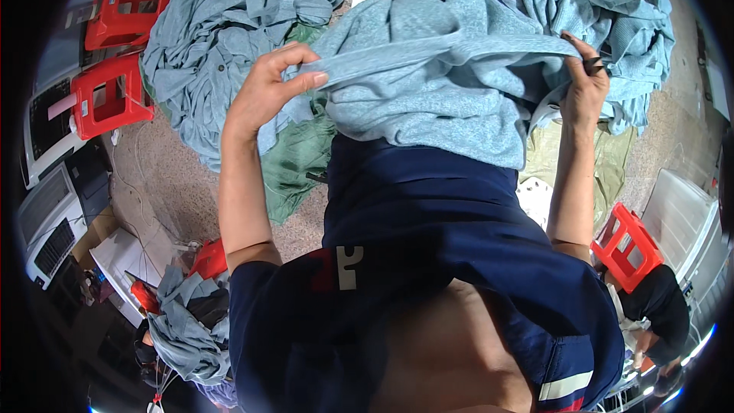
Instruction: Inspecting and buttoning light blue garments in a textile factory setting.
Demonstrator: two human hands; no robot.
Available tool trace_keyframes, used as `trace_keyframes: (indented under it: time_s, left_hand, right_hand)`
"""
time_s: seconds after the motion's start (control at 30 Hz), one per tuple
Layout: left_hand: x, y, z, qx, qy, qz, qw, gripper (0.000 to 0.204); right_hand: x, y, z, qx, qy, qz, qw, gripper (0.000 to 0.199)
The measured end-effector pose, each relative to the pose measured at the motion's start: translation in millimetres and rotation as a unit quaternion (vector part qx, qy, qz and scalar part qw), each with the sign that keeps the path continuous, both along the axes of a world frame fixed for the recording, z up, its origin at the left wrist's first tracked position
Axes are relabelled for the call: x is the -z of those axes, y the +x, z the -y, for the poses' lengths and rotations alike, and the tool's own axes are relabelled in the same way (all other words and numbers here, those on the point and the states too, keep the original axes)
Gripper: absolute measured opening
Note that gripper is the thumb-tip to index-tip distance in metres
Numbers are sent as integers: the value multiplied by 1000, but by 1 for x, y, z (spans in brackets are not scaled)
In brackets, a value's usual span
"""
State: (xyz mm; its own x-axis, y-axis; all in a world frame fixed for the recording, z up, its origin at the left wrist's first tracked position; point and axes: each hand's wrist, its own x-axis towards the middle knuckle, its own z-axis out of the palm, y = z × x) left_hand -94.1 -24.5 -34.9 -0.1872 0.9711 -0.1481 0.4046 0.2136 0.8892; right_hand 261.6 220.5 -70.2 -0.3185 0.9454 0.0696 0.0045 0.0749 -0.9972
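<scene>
Across my lap lies a light blue knit garment [451, 111], its ribbed band stretched between both hands. My left hand [271, 84] pinches one end of the band between thumb and fingers. At the other end, my right hand [585, 80] grips the band, with something small and black around a finger. The band sags a little and looks gathered or joined near its middle. Loose folds of the garment hang over my dark blue trousers below the band.
Heaps of similar blue knitwear lie at the far left [222, 38] and far right [627, 23], over green sheeting [294, 160]. Red plastic stools [115, 95] stand at left, another red stool [628, 247] at right. White machines line the left side. Another person [657, 313] sits at lower right.
</scene>
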Motion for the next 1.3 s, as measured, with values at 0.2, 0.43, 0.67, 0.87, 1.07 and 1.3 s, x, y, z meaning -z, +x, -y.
trace_keyframes:
  time_s: [0.2, 0.43, 0.67, 0.87, 1.07, 1.3]
  left_hand:
    - [-22, 39, -28, -84, 73, 295, 949, 16]
    - [-45, 97, -48, -80, 51, 352, 931, 16]
    - [-39, 98, -40, -64, 125, 198, 970, 26]
    - [-43, 92, -39, 1, 207, 10, 978, 23]
    - [-41, 91, -38, 16, 222, -103, 970, 16]
    - [-33, 97, -40, -5, 263, -109, 959, 14]
  right_hand:
    - [-41, -39, 37, -86, 204, 15, 975, 13]
    - [-72, -94, 87, -231, 454, 22, 860, 19]
    - [-60, -100, 101, -194, 429, 51, 881, 22]
    - [-69, -106, 102, -276, 164, 68, 945, 39]
    - [-63, -106, 96, -278, 225, 126, 925, 26]
    - [-55, -104, 95, -258, 225, 109, 933, 29]
